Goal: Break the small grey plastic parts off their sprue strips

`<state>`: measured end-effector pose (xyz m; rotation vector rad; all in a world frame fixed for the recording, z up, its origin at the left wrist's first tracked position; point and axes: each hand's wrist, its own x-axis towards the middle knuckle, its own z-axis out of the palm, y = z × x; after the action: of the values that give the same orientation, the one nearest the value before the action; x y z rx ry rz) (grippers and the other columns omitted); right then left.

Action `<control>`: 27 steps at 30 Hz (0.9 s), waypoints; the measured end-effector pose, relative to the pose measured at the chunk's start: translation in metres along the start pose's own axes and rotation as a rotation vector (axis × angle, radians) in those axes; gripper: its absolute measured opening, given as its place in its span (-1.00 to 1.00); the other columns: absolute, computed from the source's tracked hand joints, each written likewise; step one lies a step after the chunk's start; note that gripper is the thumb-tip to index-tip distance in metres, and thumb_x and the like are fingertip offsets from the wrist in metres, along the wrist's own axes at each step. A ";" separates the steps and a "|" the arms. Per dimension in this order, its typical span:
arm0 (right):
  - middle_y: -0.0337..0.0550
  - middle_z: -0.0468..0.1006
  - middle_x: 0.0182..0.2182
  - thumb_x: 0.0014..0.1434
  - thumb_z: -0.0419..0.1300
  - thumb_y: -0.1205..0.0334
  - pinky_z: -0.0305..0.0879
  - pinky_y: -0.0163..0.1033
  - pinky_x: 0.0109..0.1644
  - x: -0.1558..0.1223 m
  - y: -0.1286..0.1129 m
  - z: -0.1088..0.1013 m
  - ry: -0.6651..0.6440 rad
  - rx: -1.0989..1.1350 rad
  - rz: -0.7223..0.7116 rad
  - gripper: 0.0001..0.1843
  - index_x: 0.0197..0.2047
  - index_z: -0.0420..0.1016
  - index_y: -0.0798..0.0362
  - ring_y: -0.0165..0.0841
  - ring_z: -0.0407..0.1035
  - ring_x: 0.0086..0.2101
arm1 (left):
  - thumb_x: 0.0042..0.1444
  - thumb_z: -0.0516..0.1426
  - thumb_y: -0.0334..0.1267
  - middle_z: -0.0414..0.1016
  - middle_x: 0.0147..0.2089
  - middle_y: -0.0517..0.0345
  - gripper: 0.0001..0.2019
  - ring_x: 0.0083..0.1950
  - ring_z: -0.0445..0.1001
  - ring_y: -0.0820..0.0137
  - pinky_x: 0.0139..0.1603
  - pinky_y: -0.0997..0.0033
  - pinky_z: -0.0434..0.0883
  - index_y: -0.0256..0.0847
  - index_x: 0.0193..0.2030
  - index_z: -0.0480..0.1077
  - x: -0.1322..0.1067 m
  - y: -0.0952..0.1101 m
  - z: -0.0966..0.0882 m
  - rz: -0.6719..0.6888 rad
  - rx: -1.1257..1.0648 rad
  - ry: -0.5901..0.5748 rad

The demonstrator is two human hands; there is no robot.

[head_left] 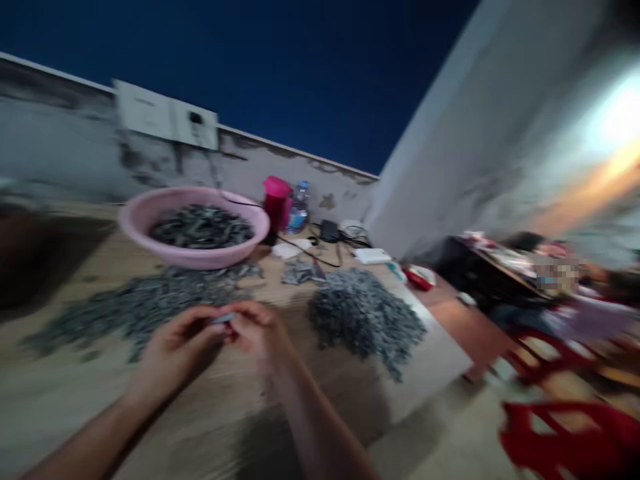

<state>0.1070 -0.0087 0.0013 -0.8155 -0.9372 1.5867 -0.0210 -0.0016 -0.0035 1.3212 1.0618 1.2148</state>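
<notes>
I have a small grey piece (224, 318) pinched between the fingers of my left hand (175, 347) and those of my right hand (257, 327), thumbs and fingertips drawn close together. It is up in front of me, above the desk (210, 413), near the front of the left pile (115, 307); blur hides its exact shape and which fingertips press it.

With so little of it to grip, I think a slip is the likeliest trouble: if one hand eases off too soon, the piece could drop among the lookalikes below and be lost. My left wrist is close to that pile, so a careless sweep could scatter it. The right pile (365, 313) spreads toward the desk's right edge, and a knock from my right forearm might push some over onto the floor.

At the back edge stands the basin (195, 259), full of dark pieces, with a cord (320, 263) running past its right side; snagging that could pull the basin askew or disturb the bottle (299, 210) nearby.
</notes>
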 end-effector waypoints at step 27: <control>-0.31 0.43 -0.61 -0.14 0.36 0.23 0.22 -0.42 -0.52 -0.003 -0.028 -0.015 -0.068 -0.209 0.132 -0.70 -0.40 0.32 0.11 -0.52 0.28 -0.62 | -0.01 0.19 -0.34 0.44 -0.34 0.12 -0.92 -0.28 0.41 0.41 -0.22 0.47 0.33 -0.25 -0.32 0.43 0.006 -0.001 -0.012 0.239 0.122 -0.250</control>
<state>0.1332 -0.0060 0.0192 -0.9907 -1.1316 1.6565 -0.0327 0.0054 -0.0043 1.6839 0.8261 1.1336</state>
